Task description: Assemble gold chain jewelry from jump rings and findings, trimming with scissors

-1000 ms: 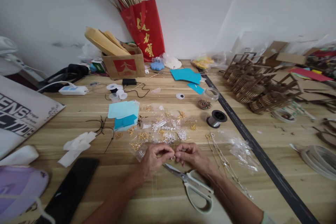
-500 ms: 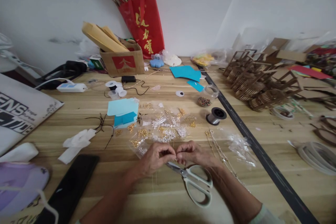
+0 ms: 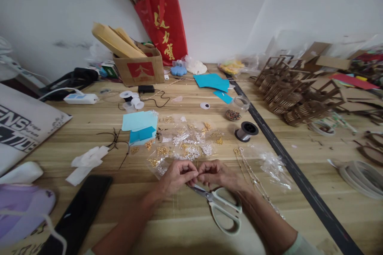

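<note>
toward the near edge of the bench (image 3: 119,203), the left hand (image 3: 178,176) and right hand (image 3: 218,174) meet, each grip pinching a tiny piece (image 3: 197,174), too small to identify, just beside the scissors (image 3: 208,196).

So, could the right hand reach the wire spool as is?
Probably yes: the wire spool stands just beyond the right hand, with nothing tall between them. The hand's fingertips are pinched close beside the left hand, so that grip may need freeing.

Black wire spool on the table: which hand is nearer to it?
Right. The right hand is left of the spool and closer to the person; the left hand is farther left.
</note>
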Demonstrator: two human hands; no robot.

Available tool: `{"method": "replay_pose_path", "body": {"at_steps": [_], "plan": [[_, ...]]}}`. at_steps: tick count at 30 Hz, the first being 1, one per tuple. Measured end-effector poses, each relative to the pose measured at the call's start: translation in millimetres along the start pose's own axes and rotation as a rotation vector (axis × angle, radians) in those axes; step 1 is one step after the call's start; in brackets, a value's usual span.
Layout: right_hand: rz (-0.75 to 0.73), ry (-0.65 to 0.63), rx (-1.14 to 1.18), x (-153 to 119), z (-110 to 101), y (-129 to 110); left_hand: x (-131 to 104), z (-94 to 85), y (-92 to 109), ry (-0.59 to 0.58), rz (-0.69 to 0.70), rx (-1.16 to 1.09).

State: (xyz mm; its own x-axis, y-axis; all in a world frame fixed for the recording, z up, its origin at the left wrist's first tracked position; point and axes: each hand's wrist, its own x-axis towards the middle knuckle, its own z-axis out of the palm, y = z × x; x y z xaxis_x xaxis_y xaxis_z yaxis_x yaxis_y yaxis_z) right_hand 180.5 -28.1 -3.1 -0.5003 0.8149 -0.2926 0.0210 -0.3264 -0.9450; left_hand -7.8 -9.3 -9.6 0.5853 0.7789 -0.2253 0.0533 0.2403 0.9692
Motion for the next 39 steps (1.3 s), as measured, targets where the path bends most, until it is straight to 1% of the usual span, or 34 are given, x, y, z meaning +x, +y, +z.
{"method": "replay_pose_path", "body": {"at_steps": [3,7,10,16,21,24,28,31,34,36,39], "plan": [[-0.032,0.035,-0.031,1,2,0,0,0.8,-1,0.037,0.017,0.038],[-0.089,0.094,-0.086,2,4,1,-1,3.2,-1,0.085,0.063,0.143],[-0.093,0.123,-0.120,2,5,2,-1,4.6,0,0.095,0.088,0.162],[-0.184,0.177,-0.239,0,7,6,0,5.4,0,0.139,0.125,0.244],[-0.216,0.207,-0.281,-2,9,7,0,7.2,-2,0.176,0.145,0.295],[-0.218,0.191,-0.258,-2,9,7,0,8.3,0,0.185,0.138,0.265],[-0.228,0.189,-0.240,-1,9,8,1,7.5,2,0.158,0.086,0.131],[-0.246,0.184,-0.234,-2,9,7,2,4.9,1,0.100,0.002,0.003],[-0.256,0.172,-0.220,-2,10,5,2,1.9,-1,0.029,-0.048,-0.061],[-0.255,0.176,-0.212,-2,10,4,2,0.4,-1,0.013,-0.057,-0.081],[-0.260,0.176,-0.170,-2,12,1,2,-0.6,0,0.026,-0.049,-0.100]]}}
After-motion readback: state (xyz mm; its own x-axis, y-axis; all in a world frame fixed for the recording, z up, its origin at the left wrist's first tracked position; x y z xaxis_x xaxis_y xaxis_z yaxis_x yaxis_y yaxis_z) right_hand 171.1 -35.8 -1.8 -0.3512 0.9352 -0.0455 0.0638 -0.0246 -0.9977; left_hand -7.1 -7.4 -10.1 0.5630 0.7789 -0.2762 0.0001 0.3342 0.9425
